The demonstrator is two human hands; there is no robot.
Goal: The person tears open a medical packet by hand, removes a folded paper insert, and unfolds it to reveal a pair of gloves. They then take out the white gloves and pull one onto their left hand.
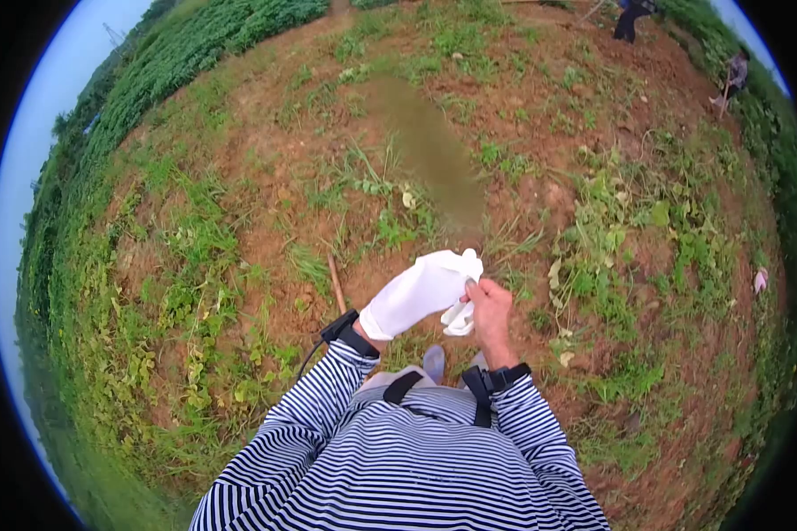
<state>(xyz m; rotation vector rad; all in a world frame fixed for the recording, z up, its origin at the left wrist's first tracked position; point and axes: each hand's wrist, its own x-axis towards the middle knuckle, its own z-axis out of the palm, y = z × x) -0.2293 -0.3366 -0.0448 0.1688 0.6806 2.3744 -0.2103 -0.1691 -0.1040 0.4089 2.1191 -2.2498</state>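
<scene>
A white glove covers my left hand down to the wrist, its loose fingertips pointing right. My right hand is bare and closed, pinching the white fabric near the fingers of that glove. Below the pinch hangs a bunched flap of white cloth, partly behind my right fingers. Both hands meet in front of my waist, above the soil. Each wrist wears a black strap with a small device, over striped sleeves.
A wooden handle lies on the reddish soil left of my forearm. Weeds and leafy vines grow on both sides. Two people stand at the upper right, one with a long-handled tool. A pale pink object lies far right.
</scene>
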